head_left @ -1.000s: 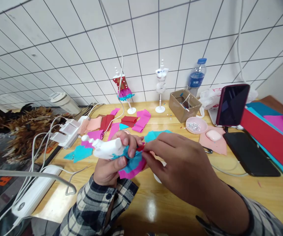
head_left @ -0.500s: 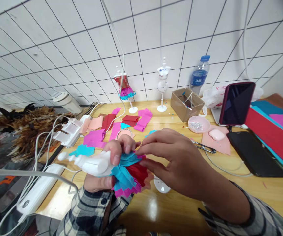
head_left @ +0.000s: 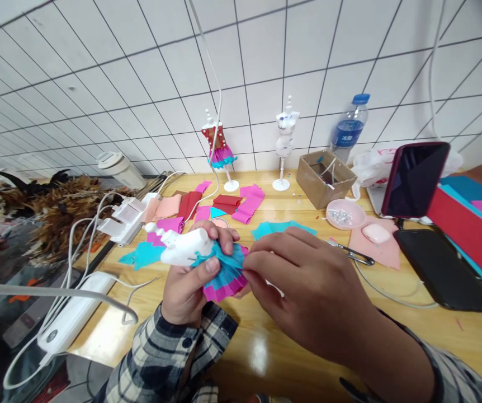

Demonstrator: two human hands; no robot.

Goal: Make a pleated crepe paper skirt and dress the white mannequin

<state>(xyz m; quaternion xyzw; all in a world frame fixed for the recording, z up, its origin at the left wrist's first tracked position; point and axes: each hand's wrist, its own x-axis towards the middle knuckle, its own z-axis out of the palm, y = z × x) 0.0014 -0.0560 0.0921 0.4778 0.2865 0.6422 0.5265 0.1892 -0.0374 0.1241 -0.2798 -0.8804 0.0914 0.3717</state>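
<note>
A small white mannequin [head_left: 186, 248] lies tilted on its side in my left hand [head_left: 190, 282], whose thumb and fingers close round its waist. Round that waist sits a layered crepe paper skirt [head_left: 226, 274], blue above with a magenta edge. My right hand [head_left: 303, 285] pinches the skirt's outer edge between thumb and fingertips. Most of the mannequin's stand is hidden behind my right hand. Just beyond the hands, a blue paper piece [head_left: 283, 227] lies flat on the table.
Behind stand a dressed mannequin [head_left: 220, 148] and a bare one [head_left: 285, 140]. To the right are a cardboard box [head_left: 327, 182], a pink dish [head_left: 345, 214] of beads, small scissors [head_left: 356, 254] and a black phone [head_left: 446, 271]. Cables and a power strip [head_left: 75, 313] lie left.
My left hand has turned the mannequin, so the skirt's blue and magenta layers face up and its red layer no longer shows. My right fingers have closed on the skirt's edge.
</note>
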